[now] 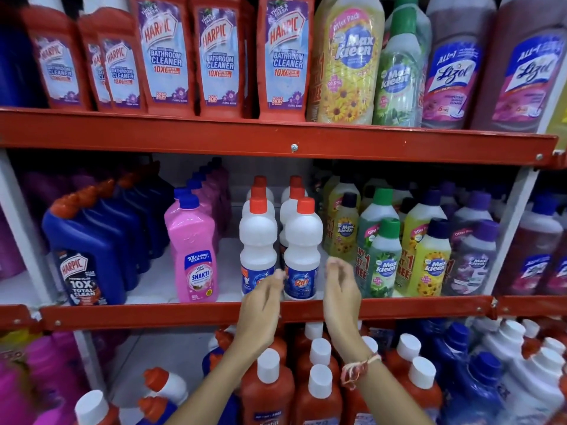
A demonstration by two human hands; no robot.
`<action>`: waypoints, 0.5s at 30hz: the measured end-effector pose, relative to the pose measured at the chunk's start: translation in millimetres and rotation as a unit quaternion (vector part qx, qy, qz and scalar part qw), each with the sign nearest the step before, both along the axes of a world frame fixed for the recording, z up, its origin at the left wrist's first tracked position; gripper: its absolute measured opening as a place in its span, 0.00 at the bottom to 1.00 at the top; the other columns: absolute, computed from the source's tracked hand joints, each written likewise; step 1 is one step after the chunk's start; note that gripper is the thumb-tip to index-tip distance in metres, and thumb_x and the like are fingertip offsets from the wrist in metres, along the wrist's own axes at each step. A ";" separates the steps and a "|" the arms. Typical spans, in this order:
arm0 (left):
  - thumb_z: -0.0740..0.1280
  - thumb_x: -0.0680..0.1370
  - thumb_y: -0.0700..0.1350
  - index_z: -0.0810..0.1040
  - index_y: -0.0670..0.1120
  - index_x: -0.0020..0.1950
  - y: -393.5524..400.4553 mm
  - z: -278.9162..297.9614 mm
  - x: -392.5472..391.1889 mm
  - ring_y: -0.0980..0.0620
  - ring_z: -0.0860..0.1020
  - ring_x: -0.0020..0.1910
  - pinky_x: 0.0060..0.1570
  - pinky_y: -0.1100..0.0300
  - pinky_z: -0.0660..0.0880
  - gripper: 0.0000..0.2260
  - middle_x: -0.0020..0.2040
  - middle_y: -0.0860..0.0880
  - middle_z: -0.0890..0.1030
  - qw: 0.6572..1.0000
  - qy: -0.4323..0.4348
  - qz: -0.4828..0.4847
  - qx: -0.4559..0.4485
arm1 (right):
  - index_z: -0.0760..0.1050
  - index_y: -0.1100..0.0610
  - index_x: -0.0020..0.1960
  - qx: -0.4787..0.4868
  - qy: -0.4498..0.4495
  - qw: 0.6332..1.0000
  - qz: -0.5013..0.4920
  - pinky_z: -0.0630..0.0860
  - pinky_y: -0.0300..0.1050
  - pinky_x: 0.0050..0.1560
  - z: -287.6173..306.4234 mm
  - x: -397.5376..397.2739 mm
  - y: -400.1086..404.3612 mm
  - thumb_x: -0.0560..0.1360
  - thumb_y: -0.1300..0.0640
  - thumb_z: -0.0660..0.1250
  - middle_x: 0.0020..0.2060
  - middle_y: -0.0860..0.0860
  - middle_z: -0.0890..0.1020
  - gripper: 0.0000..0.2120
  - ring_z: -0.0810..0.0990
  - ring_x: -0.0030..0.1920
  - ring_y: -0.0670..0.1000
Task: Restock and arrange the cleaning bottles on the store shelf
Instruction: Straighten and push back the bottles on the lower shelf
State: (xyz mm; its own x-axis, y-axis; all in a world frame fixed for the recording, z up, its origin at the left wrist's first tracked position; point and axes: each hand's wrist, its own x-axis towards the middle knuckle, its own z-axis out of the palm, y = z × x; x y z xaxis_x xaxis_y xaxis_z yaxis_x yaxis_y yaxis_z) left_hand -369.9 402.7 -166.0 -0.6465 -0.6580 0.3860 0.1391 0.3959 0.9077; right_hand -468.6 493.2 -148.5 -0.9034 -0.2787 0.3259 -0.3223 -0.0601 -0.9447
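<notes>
Two rows of white Rin bottles with red caps stand on the middle shelf; the front right one [302, 250] sits at the shelf lip, the front left one [257, 243] beside it. My left hand [260, 305] is raised just left of the front right bottle's base, fingertips near its label. My right hand [340, 289] hovers to that bottle's right, fingers loosely curled and apart, a thread band on the wrist. Neither hand grips anything; the bottle stands between them.
A pink Shakti bottle [194, 256] and blue Harpic bottles [89, 250] stand left of the Rin rows, Max Kleen bottles [383, 259] right. Red shelf edge [153, 314] runs under my hands. Red Harpic [165, 56] and Lizol bottles fill the top shelf; white-capped bottles [267, 391] crowd the bottom.
</notes>
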 end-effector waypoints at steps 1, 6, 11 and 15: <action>0.53 0.78 0.59 0.81 0.51 0.57 -1.7 -0.6 6.0 0.61 0.80 0.55 0.52 0.72 0.74 0.21 0.54 0.55 0.83 0.998 0.032 0.045 -0.018 | 0.75 0.51 0.54 -0.038 0.029 0.998 -0.040 0.68 0.39 0.46 -0.3 5.9 -2.3 0.81 0.50 0.58 0.49 0.49 0.81 0.09 0.80 0.52 0.51; 0.55 0.83 0.46 0.78 0.48 0.55 -23.3 0.3 31.6 0.52 0.78 0.53 0.54 0.54 0.74 0.11 0.53 0.49 0.81 0.971 0.100 0.215 -0.033 | 0.78 0.42 0.51 -0.022 0.073 0.991 0.114 0.73 0.28 0.50 4.7 41.3 -23.2 0.81 0.47 0.57 0.47 0.37 0.84 0.11 0.81 0.52 0.37; 0.52 0.81 0.56 0.70 0.50 0.70 -35.4 -1.6 40.6 0.55 0.71 0.65 0.65 0.58 0.66 0.21 0.67 0.52 0.73 0.992 0.014 0.113 0.050 | 0.67 0.44 0.73 0.032 0.016 0.974 0.223 0.65 0.46 0.73 1.6 58.7 -42.7 0.74 0.32 0.51 0.70 0.41 0.72 0.31 0.69 0.71 0.41; 0.49 0.74 0.65 0.67 0.58 0.70 -36.2 0.8 44.8 0.55 0.71 0.68 0.71 0.56 0.64 0.27 0.68 0.54 0.72 0.998 -0.006 0.023 0.059 | 0.72 0.46 0.68 0.050 -0.062 0.967 0.242 0.74 0.39 0.62 7.1 53.9 -48.2 0.71 0.29 0.52 0.64 0.44 0.78 0.33 0.77 0.64 0.43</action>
